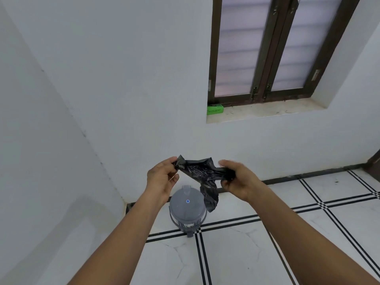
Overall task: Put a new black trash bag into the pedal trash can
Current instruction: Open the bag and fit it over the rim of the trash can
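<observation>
Head view: at the far left of the frame only a bare white wall runs down to the corner of the room. Moving in toward the centre, the left hand [162,177] is raised at mid-height, its thumb and fingertips pinching one crumpled corner of the black trash bag [200,171]. The bag stretches across the middle of the frame between both hands, still mostly bunched, with a loose tail hanging down to the lower right of centre. Directly below the hands, lower centre, stands the pedal trash can [187,210] on the tiled floor [267,254], grey, lid shut, its pedal [190,234] pointing toward the bottom of the frame; the hanging tail overlaps the can's right edge in the picture, though I cannot tell whether it touches. Right of centre, the right hand [236,179] has its fingers curled round the other end of the bag, gripping it. In the upper right, a dark-framed window [267,48] sits above a ledge holding a small green box [214,110]. I judge the step in hand to be unfolding the bag and finding its mouth; nothing has gone into the can yet. The next move likely calls for separating the two plastic layers to open the mouth, then raising the lid, probably by the pedal, since both hands are occupied.
</observation>
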`<state>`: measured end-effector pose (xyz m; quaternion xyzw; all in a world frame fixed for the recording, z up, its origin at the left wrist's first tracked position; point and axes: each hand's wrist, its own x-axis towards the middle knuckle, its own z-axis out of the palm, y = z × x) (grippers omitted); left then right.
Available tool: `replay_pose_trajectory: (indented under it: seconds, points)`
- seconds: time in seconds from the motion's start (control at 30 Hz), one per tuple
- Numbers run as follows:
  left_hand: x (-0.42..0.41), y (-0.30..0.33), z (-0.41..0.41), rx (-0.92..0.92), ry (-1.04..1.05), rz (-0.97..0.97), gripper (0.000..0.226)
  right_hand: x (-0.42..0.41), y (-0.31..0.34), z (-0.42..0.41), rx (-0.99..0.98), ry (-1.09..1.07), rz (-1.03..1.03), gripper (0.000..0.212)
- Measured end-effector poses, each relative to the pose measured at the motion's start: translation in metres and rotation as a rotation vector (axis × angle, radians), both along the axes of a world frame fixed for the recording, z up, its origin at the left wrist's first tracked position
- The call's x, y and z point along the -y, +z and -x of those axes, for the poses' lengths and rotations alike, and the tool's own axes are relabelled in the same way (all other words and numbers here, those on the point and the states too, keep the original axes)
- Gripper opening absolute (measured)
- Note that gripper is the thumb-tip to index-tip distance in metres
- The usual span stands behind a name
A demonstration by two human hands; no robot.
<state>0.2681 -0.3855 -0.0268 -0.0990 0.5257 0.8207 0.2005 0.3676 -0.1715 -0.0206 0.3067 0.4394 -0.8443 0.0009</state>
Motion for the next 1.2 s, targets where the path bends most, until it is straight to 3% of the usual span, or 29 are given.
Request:
replay_pose_trajectory:
  seconds: [0.17,0.27,0.37,0.47,0.67,0.73,0.87,0.93,1.03,1.2]
  points:
    - [0.004,-0.002,-0.002,-0.274,-0.109,0.332,0.047,-0.015,0.003,-0.011,-0.019,0.293,-0.536,0.037]
    - [0.003,0.001,-0.001,-0.466,-0.183,0.531,0.053,-0.019,0.009,-0.014,-0.020,0.411,-0.696,0.045]
    - [0.000,0.005,-0.003,-0.707,-0.247,0.756,0.060,-0.018,0.011,-0.014,-0.040,0.378,-0.779,0.042]
    - [0.001,0.005,-0.006,-0.881,-0.359,0.876,0.077,-0.020,0.012,-0.009,0.033,0.134,-0.631,0.040]
    - [0.013,-0.008,-0.018,-1.242,-0.576,1.394,0.111,-0.037,0.016,0.001,0.103,-0.189,0.057,0.017]
    - [0.013,-0.012,-0.019,-1.152,-0.637,1.317,0.112,-0.041,0.014,0.001,0.100,-0.199,0.032,0.015]
    - [-0.007,0.004,-0.019,-0.656,-0.447,0.650,0.079,-0.035,0.011,0.001,0.099,-0.021,-0.244,0.033]
    - [-0.022,0.020,-0.014,-0.404,-0.424,0.478,0.061,-0.030,0.013,0.001,0.074,0.064,-0.296,0.044]
    - [-0.044,0.030,-0.013,-0.244,-0.441,0.428,0.081,-0.025,0.019,-0.002,0.027,0.221,-0.355,0.062]
    - [-0.075,0.015,-0.022,-0.244,-0.252,0.455,0.091,-0.021,0.022,-0.005,0.049,0.269,-0.514,0.043]
